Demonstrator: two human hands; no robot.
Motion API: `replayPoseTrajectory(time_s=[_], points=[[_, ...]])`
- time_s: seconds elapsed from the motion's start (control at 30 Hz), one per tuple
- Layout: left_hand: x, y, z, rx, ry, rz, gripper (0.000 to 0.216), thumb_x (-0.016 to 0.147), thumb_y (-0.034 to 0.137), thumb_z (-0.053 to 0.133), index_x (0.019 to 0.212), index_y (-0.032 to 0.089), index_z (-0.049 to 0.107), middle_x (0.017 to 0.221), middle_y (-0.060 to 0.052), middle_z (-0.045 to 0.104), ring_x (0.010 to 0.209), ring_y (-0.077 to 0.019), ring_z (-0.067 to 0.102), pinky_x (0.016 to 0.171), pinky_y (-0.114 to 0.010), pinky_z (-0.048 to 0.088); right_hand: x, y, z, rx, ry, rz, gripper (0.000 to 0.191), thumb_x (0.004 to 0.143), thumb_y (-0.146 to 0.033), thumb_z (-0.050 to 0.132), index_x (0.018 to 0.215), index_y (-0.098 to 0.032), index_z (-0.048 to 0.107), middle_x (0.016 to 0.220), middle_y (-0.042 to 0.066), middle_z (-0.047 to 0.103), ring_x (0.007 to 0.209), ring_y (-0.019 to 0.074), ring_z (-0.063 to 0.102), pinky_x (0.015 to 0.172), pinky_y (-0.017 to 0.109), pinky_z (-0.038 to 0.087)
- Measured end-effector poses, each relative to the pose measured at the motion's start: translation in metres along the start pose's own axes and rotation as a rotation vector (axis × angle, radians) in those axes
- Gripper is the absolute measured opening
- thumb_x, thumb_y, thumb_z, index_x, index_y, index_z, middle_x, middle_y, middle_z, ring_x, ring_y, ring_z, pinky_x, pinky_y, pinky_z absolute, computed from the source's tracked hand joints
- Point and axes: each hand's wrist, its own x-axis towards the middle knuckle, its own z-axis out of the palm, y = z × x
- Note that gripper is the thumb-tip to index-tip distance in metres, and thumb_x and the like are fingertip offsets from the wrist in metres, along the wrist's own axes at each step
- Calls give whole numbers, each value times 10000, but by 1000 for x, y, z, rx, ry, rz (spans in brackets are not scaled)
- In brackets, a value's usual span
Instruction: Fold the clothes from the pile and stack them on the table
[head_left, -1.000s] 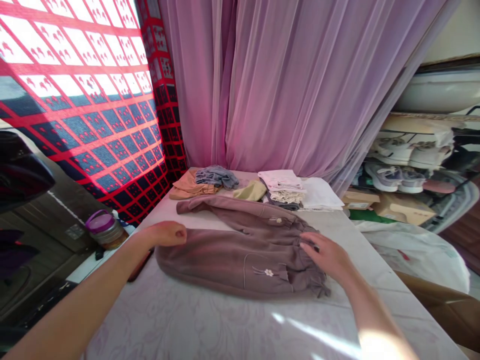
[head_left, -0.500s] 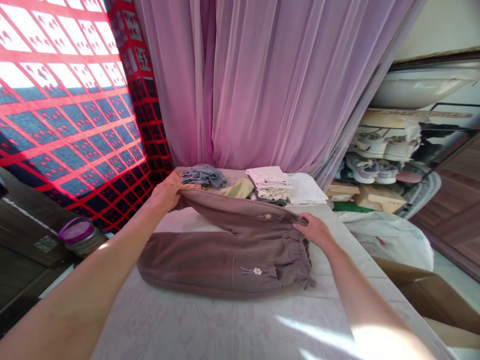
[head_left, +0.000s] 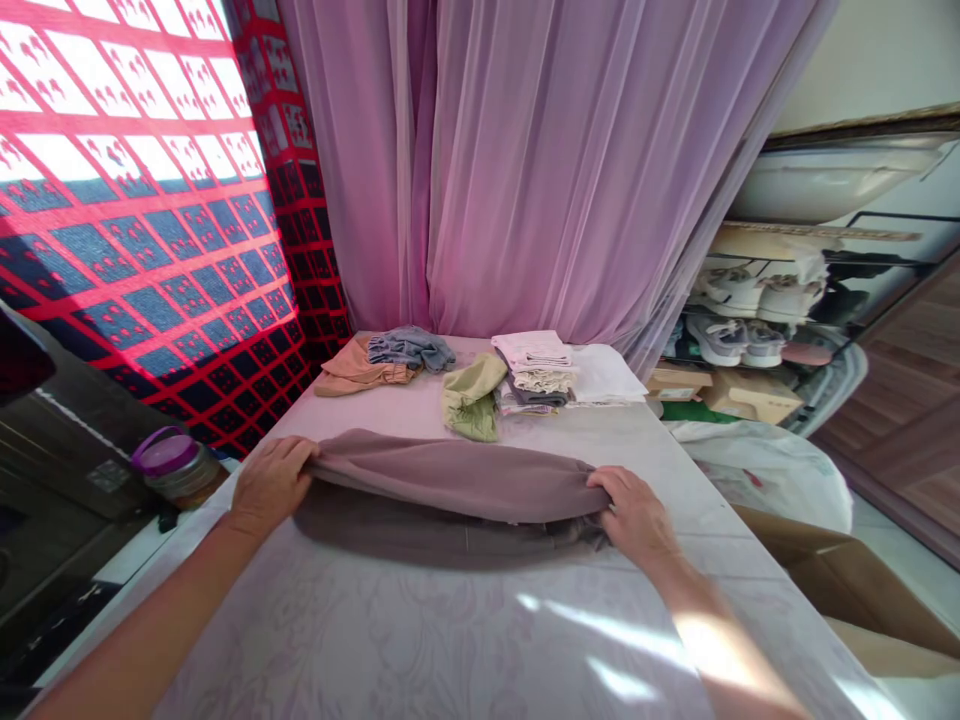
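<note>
A pair of brown trousers (head_left: 457,480) lies across the bed surface, one leg drawn over the other so the layers nearly overlap. My left hand (head_left: 274,482) is closed on the leg-hem end at the left. At the right, my right hand (head_left: 634,510) pinches the gathered waist end. Between the hands the upper layer is lifted slightly above the lower one. The flower trims on the front are hidden beneath the fold. Behind the trousers lie crumpled olive-green clothing (head_left: 474,395), an orange-brown garment (head_left: 360,368) and blue denim clothing (head_left: 411,348).
A stack of folded clothes (head_left: 536,370) stands at the back beside a white folded cloth (head_left: 607,375). Purple curtains (head_left: 525,180) hang behind. To the right are a shoe rack (head_left: 742,310) and a cardboard box (head_left: 847,580); a purple-lidded jar (head_left: 176,465) is at left.
Both hands have come toward me, bringing the far trouser leg over the near one. The flower trims have become covered, and the clothes behind are more exposed.
</note>
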Motion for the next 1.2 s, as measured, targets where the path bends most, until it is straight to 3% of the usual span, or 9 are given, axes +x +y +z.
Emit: replayPoseTrajectory(time_s=[0.13,0.37,0.57,0.7,0.83,0.93,1.07,1.2], points=[[-24,1,8,-103,-18,29,225,653,100,466,811,221,572,1023,-77,674,1006,-255,582,942,-402,438,-7,-7,-6,-61,-52,-28,391,614,-29,433,913,-227,588,992,48,633,988,217,568,857,339,437],[-35,15,-6,-141,-130,-29,311,670,52,412,817,236,615,1088,-63,691,1090,-253,575,982,-419,403,-19,-6,-8,-122,-164,-25,388,593,-46,435,863,-236,639,965,57,640,932,232,583,831,354,454],[-46,19,-3,-195,-361,-14,354,641,53,428,844,249,642,1055,-38,700,1084,-240,577,964,-404,391,-18,-1,-14,-18,-336,61,412,588,-104,431,879,-264,677,1013,47,665,972,242,609,867,385,474],[-34,13,-14,-241,-479,1,316,706,117,439,875,269,658,1050,1,710,1068,-218,591,921,-361,401,-16,14,-24,182,-424,158,368,682,-226,454,951,-294,696,1112,32,682,1055,246,615,931,375,476],[-2,5,-27,-120,-443,-121,301,881,293,372,922,247,666,950,-36,716,900,-208,631,812,-333,434,2,30,-21,174,-268,431,361,802,-455,432,986,-280,689,1115,55,694,971,261,658,811,364,531],[19,-5,-23,-36,-509,-132,308,855,386,458,1021,244,674,1095,-80,691,1036,-263,601,862,-374,425,21,34,-10,93,-299,619,418,777,-561,479,936,-238,690,1002,97,729,829,283,686,739,403,544],[25,-18,-5,-67,-708,-121,517,775,471,556,1249,268,600,1389,-110,530,1281,-327,458,1005,-461,349,33,27,1,181,-440,655,421,677,-600,618,863,-228,686,865,93,749,787,294,689,693,395,546],[19,-20,2,-102,-748,-86,590,804,529,491,1322,253,542,1259,-121,617,1165,-321,550,965,-456,378,28,23,1,320,-390,701,402,612,-500,696,896,-216,677,810,70,741,726,259,682,619,333,530]])
